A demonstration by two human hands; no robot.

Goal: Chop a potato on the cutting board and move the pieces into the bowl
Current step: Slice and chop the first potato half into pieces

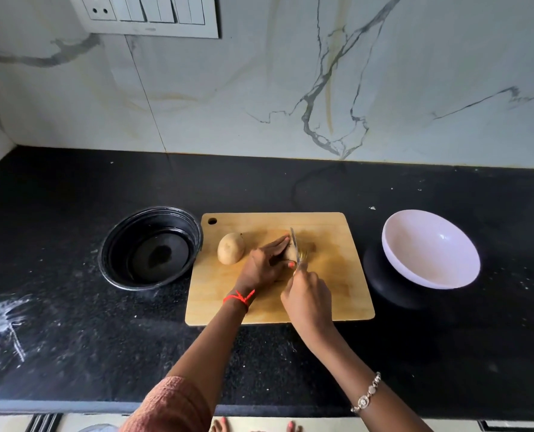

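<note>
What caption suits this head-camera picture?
On the cutting board, the left hand holds a potato while the right hand cuts with a knife.

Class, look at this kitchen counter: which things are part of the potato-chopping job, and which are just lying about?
In use: cutting board; potato held by the left hand; knife in the right hand; white bowl, likely for the pieces.
Lying about: whole second potato on the board; black round pan; wall switch panel.

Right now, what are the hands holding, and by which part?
The right hand holds the knife by its handle. The left hand pinches the potato between fingers and thumb.
</note>
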